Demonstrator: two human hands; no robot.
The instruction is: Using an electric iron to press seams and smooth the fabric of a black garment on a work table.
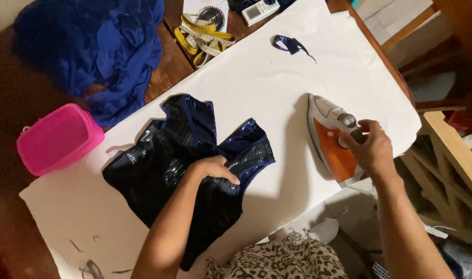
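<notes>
White sheeting (277,93) covers most of the wooden bench (166,64), and everything hangs around it: a heap of blue fabric (99,49) off its far left corner, a pink plastic tub (58,137) just beside its left edge, a coiled yellow tape measure (202,39) touching its far edge, with a small white device (260,10) next to that. A dark blue scrap of ribbon (290,45) lies alone on the sheeting's far part, well apart from both hands. Centre of the sheeting, there's the garment piece (179,170), glossy dark navy, shiny with creases catching the light, notched like a bodice with a brighter blue edge along its curves. Left hand (212,168) comes in low from the near edge, forearm lying across the cloth, fingers curled and pressing down on it near the blue-edged curve; the grip looks loosely closed on a fold, though I can't tell for sure. Right hand (370,147) sits over by the sheeting's right edge, grip clenched around the handle of the orange and white iron (331,137), which stands there clear of the garment. Leopard-print cloth (282,261) shows at the sheeting's near edge.
</notes>
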